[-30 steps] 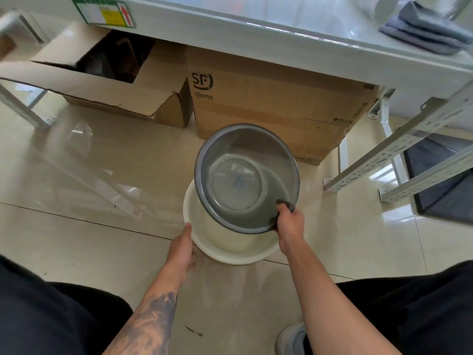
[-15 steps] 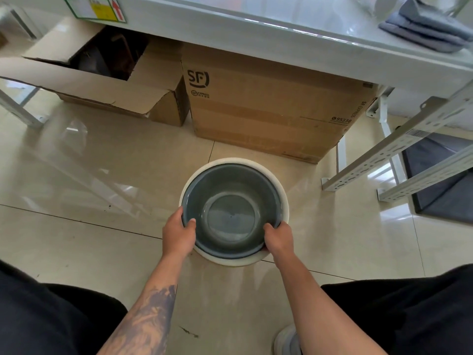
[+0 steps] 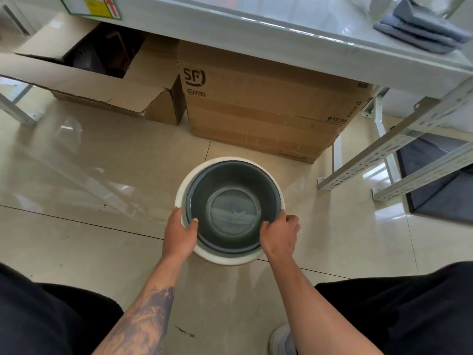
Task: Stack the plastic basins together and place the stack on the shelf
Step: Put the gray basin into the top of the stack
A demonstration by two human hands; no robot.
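Note:
A grey plastic basin (image 3: pixel 233 208) sits nested inside a larger white plastic basin (image 3: pixel 225 260), both on the tiled floor in front of me. My left hand (image 3: pixel 179 235) grips the near-left rim of the pair, thumb over the grey rim. On the near-right rim, my right hand (image 3: pixel 279 235) holds both basins the same way. A white shelf surface (image 3: pixel 281 26) runs across the top of the view.
Two cardboard boxes stand under the shelf: an open one (image 3: pixel 107 80) at left and a closed one (image 3: pixel 261 106) just beyond the basins. Perforated metal shelf rails (image 3: pixel 399 160) slant down at right. Folded grey cloth (image 3: pixel 419 29) lies on the shelf. My legs frame the bottom.
The grey basin went from tilted above the white one to seated inside it. My left hand moved onto the rim, and both hands now grip the nested pair.

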